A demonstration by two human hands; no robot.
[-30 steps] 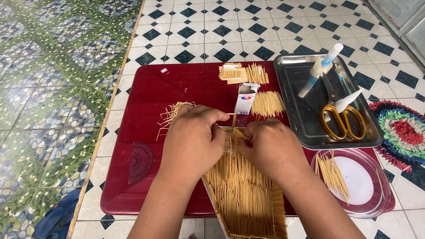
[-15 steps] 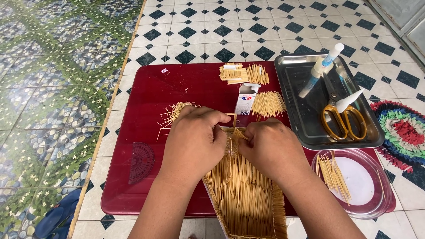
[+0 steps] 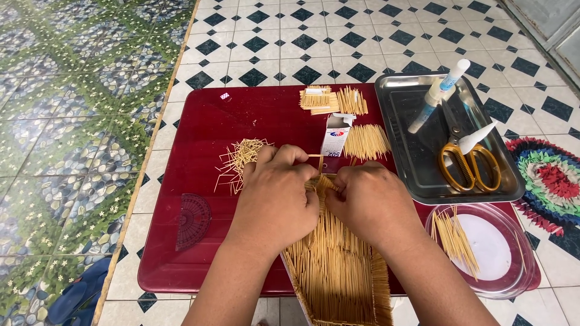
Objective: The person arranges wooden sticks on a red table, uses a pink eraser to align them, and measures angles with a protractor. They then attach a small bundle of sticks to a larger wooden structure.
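Both hands work at the far end of a toothpick panel (image 3: 338, 271) lying near the front of a red tray (image 3: 199, 145). The left hand (image 3: 275, 193) and right hand (image 3: 368, 202) are curled closed, fingertips pinching toothpicks at its top edge. Scissors (image 3: 468, 160) lie in a metal tray (image 3: 402, 96) to the right.

This looks like a home, with craft work done on the floor. The floor (image 3: 338, 36) is laid with white and dark diamond tiles, and beside it runs a strip of pebble-pattern tile (image 3: 72, 121). A round rag rug (image 3: 553, 181) lies at the right edge, and a blue sandal (image 3: 75, 296) sits at the lower left. A low red board (image 3: 199, 133) serves as the work surface
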